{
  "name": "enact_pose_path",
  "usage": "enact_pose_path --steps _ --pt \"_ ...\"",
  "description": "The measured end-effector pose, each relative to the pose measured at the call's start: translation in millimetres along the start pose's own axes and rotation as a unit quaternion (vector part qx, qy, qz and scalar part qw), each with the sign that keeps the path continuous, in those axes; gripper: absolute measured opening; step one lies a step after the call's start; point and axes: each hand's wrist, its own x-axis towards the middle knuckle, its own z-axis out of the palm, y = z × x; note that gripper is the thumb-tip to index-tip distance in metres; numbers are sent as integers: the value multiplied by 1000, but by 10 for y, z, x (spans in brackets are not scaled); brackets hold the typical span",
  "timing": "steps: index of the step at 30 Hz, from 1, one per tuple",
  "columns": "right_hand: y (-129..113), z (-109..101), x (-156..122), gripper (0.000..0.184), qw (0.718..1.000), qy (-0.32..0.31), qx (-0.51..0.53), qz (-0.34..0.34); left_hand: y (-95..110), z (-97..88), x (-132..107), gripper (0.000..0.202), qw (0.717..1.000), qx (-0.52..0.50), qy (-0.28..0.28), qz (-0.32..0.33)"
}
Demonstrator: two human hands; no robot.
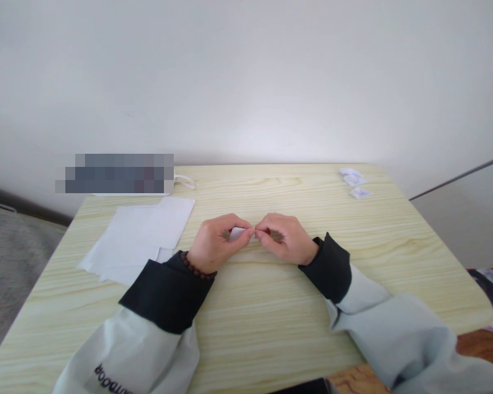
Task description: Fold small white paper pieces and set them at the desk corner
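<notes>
Above the middle of the table, my left hand (219,241) is closed in a pinch, with a small white piece of paper (237,233) showing between thumb and fingers. My right hand (285,236) pinches at the same spot, its fingertips meeting those of the left; they seem to grip the paper's edge, which is mostly hidden. Left of my hands lie several loose white paper sheets (139,235), overlapping one another. Small folded papers (353,179) with faint bluish marks rest near the table's back right corner.
The pale wood-grain table (263,323) stands against a white wall (246,82). At its back left is a blurred-out object (119,175) with a white loop (184,181) beside it. A dark item (302,386) shows at the bottom edge.
</notes>
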Motion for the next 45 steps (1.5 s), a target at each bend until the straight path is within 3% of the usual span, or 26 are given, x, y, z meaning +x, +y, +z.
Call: enact_pose_path --steps 12,45 --pt "5 -63 -21 14 998 -47 52 -4 -24 -19 11 21 999 -2 -10 -38" --pt "-2 -47 -7 13 997 -55 57 19 -37 -22 13 21 999 0 -37 -39"
